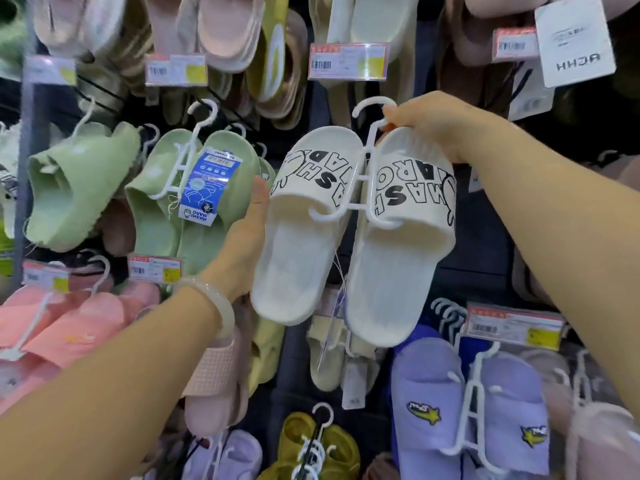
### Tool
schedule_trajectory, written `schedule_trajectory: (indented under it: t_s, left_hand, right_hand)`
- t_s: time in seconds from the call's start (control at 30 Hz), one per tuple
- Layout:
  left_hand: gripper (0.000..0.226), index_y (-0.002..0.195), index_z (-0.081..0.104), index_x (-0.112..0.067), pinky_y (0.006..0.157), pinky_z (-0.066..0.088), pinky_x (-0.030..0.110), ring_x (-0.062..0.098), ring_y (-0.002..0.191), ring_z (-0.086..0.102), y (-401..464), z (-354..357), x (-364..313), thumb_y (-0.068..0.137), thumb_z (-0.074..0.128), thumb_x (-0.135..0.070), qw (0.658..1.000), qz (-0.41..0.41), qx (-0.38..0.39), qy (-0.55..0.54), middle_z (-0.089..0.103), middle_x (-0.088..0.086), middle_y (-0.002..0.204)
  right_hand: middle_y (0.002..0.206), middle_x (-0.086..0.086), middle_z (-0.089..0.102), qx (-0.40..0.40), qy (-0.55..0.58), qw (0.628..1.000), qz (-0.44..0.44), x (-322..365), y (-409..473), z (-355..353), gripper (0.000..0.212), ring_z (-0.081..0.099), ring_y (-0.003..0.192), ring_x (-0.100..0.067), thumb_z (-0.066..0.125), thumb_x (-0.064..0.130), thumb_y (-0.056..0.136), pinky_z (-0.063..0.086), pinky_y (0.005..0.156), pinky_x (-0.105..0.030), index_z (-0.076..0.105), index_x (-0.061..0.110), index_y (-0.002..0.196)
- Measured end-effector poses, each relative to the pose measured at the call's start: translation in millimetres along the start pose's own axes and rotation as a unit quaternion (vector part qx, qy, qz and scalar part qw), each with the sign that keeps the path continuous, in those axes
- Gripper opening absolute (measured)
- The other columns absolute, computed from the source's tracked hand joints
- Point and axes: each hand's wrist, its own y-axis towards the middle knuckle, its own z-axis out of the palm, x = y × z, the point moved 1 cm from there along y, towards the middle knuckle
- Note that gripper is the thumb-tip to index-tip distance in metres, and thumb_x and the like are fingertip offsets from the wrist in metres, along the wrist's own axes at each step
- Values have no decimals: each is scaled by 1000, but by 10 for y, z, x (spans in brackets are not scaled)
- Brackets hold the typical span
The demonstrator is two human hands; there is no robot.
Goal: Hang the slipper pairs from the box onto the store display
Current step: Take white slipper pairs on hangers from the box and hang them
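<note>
1 cream slipper pair [360, 233] on white hanger [369, 161], centre; toes toward 12 o'clock, heels 6, strap lettering partly hidden; right hand [446, 126] pinches hanger neck, left hand [251, 237] cups the 9 o'clock slipper, fingers hidden

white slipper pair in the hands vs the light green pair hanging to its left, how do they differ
The white slipper pair has bold black lettering across its straps; the green slipper pair is plain but carries a blue tag. The white pair is held by the left hand and the right hand; the green pair hangs on the display. Both sit on white plastic hangers.
</note>
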Motion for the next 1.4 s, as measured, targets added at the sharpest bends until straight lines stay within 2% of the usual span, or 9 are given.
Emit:
schedule_trajectory:
  t_s: [0.2, 0.3, 0.43, 0.67, 0.8, 0.9, 1.03, 1.27, 1.4]
  left_hand:
    - [107, 127, 56, -32, 108, 35, 48, 28, 125, 50, 392, -70, -95, 43, 44, -98, 998, 22, -48, 46, 56, 3, 134]
    - [95, 130, 52, -28, 108, 35, 45, 29, 127, 47, 405, 1, -194, 63, 31, -92, 992, 52, -81, 85, 52, 5, 138]
    - [109, 110, 66, -27, 101, 44, 45, 22, 107, 62, 457, -24, -167, 40, 27, -100, 990, 61, -90, 87, 68, 1, 112]
    - [117, 120, 61, -28, 103, 40, 48, 26, 113, 59, 618, -156, 35, 33, 34, -102, 992, 36, -99, 70, 65, 3, 120]
    - [92, 106, 62, -20, 100, 44, 44, 26, 100, 62, 483, -18, -81, 60, 28, -93, 988, 54, -105, 97, 66, 2, 101]
    - [75, 124, 53, -18, 100, 38, 35, 18, 101, 49, 555, 50, -72, 84, 23, -73, 985, 55, -110, 119, 54, -3, 104]
    - [91, 133, 49, -24, 112, 28, 41, 16, 123, 43, 590, 98, -165, 70, 25, -86, 979, 72, -114, 152, 50, -7, 128]
    - [71, 98, 61, -19, 95, 43, 37, 18, 97, 55, 670, 107, -80, 77, 26, -77, 963, 119, -76, 229, 59, 2, 97]
    - [90, 117, 62, -14, 100, 42, 37, 18, 104, 58, 797, 40, 169, 69, 30, -84, 974, 45, -68, 211, 64, 2, 114]
  right_hand:
    - [94, -7, 68, -21, 26, 999, -13, 19, 275, 24, 35, 62, 83, -18, 55, 41, 89, 51, 87, -35, 71, 11, 94]
    - [80, -1, 61, -36, 59, 997, -44, 26, 386, 36, 28, 57, 73, -14, 54, 39, 91, 48, 75, -29, 66, 14, 82]
    - [83, -3, 65, -13, 77, 993, -89, 50, 465, 49, 27, 59, 81, -18, 55, 35, 91, 49, 92, -38, 65, 17, 73]
    - [89, 2, 67, 16, 35, 995, -90, 122, 526, 188, 19, 62, 90, -15, 55, 35, 91, 48, 97, -32, 64, 25, 78]
    - [93, -3, 70, 21, -22, 998, -60, 25, 552, 208, 30, 64, 91, -22, 53, 45, 90, 49, 93, -36, 69, 21, 79]
    - [95, -3, 69, 11, -59, 997, -55, -19, 576, 160, 33, 64, 92, -23, 51, 46, 90, 48, 93, -37, 71, 19, 90]
    - [98, -3, 69, 2, -109, 993, -54, 12, 592, 59, 35, 64, 96, -25, 48, 51, 89, 47, 94, -42, 71, 24, 91]
    - [96, 2, 65, -8, -181, 980, -81, -57, 661, 173, 36, 57, 92, -21, 44, 59, 88, 43, 92, -41, 66, 29, 89]
    - [98, -4, 61, -17, -178, 978, -108, -184, 780, 314, 33, 52, 89, -20, 46, 46, 93, 41, 81, -34, 63, 18, 96]
